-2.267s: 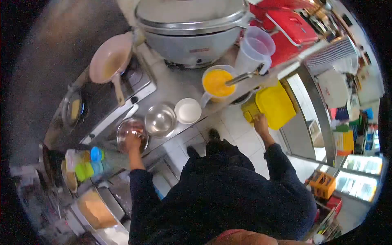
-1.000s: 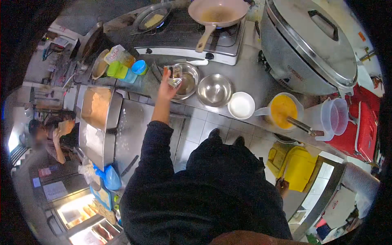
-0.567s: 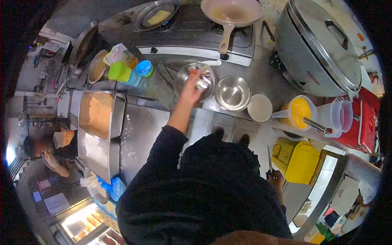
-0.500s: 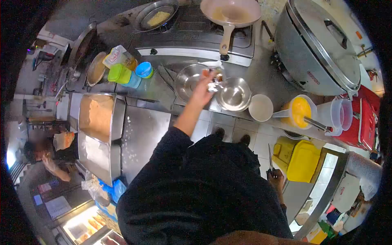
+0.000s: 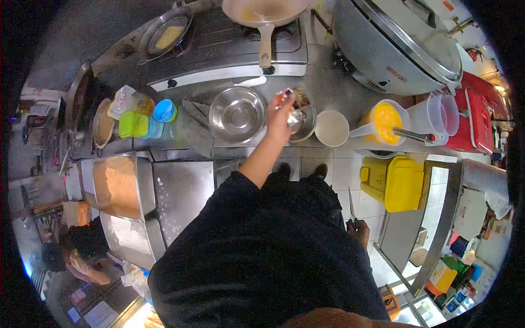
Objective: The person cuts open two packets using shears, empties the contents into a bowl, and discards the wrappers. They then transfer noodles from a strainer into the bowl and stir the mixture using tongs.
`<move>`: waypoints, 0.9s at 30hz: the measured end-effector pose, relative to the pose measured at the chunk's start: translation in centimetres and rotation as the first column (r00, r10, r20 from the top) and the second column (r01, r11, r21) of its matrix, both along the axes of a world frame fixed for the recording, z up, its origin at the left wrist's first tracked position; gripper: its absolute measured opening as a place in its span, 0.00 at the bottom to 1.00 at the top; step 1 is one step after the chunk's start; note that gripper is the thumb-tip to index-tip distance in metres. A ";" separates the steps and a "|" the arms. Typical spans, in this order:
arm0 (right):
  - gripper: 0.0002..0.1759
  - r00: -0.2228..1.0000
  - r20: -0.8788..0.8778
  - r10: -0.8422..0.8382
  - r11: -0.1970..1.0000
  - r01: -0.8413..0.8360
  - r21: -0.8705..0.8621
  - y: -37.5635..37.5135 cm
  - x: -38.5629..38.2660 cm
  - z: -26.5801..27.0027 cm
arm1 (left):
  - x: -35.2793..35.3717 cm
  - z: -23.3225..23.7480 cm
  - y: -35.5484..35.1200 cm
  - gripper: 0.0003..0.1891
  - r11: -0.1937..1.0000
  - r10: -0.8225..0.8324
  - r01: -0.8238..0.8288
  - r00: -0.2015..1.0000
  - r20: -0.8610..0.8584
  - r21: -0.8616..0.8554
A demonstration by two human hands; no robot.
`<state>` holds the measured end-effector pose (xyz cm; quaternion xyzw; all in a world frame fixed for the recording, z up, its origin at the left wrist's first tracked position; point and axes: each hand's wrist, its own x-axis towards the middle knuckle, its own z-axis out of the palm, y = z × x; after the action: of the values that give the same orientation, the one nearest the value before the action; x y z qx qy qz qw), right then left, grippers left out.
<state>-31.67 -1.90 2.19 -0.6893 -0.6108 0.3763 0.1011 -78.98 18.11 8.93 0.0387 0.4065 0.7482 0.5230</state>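
A: Fingers (image 5: 284, 101) of the left hand (image 5: 278, 119) are closed round a clutch of small pieces (image 5: 296, 114), some pale and shiny. What they are I cannot tell.

B: And where are the pieces?

A: In the grip, in the air, right over the small bowl (image 5: 308, 123), which stands on the bench (image 5: 333, 87) directly beneath the fingers. A few bits seem to lie in that bowl as well, though the hand hides most of it.

B: The bigger bowl?

A: The large bowl (image 5: 237, 115) stands just to the left of the fingers, close against the small one, and looks bare inside. So my reading is this: the large bowl is empty and the handful is over the small one, but not let go. The release is what remains.

B: What lies on the other side?

A: Just right of the fingers is a white bowl (image 5: 332, 128). Next comes a jug (image 5: 383, 121) of yellow liquid with a handle sticking out, then a clear jug (image 5: 439, 113). Beyond the fingers there is a pan (image 5: 266, 8) on the stove (image 5: 229, 52).

B: The other hand?

A: The right hand (image 5: 356, 226) hangs low beside the body, well apart from the fingers and above the floor. It is clenched on a knife (image 5: 350, 201) with the blade pointing toward the bench. A yellow bin (image 5: 399, 183) stands near it.
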 end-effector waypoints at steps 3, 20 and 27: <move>0.15 0.993 -0.078 -0.084 0.990 0.075 -0.117 1.2 -3.4 3.7 | 3.2 0.0 0.6 0.17 0.998 -0.065 0.059 0.982 -0.177 -0.037; 0.13 0.998 -0.036 0.054 0.997 -0.052 0.054 3.4 -3.7 4.4 | 3.0 0.1 0.8 0.16 0.929 -0.364 0.368 0.929 0.072 -0.050; 0.20 0.951 -0.235 0.202 0.961 -0.146 0.234 8.6 -9.5 9.6 | 2.6 5.1 -1.3 0.14 0.889 -0.454 0.447 0.837 0.305 0.096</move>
<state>-41.17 6.73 11.84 -0.5631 -0.6881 0.4017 0.2192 -76.39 16.77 14.07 0.0172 0.2880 0.6046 0.7424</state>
